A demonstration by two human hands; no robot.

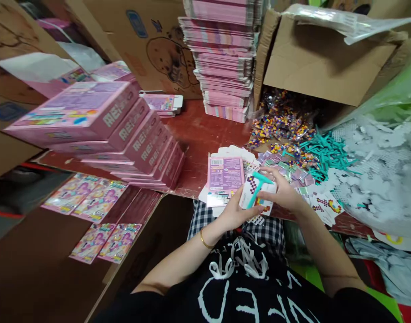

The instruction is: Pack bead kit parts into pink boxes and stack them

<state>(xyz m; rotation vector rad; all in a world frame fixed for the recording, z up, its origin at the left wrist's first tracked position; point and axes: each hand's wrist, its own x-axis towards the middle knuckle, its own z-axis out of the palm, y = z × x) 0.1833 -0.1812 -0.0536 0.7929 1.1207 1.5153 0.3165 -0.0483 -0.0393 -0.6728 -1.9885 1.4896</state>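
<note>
Head view. Item: one teal tool, T-shaped, lying across a white card printed with pixel figures. Location: between my two hands, above the near edge of the bench, just beside a pink box.

Left hand: curled, pinching the card and the tool's lower end from the near side. Right hand: curled round the far side, thumb laid over the card's face, fingers along its upper edge; how firmly it presses I cannot tell.

Handling, as I judge it: tool light, of stiff plastic, smooth enough to slide on the card; best taken midway down the stem, since the crossbar would swing if gripped by its tip. Card light, fairly stiff, likely to crease at the corners; best held flat by opposite edges. Whether it is single or several, I cannot tell.

Adjacent, to my right: small packets, loose teal tools, more cards.
</note>
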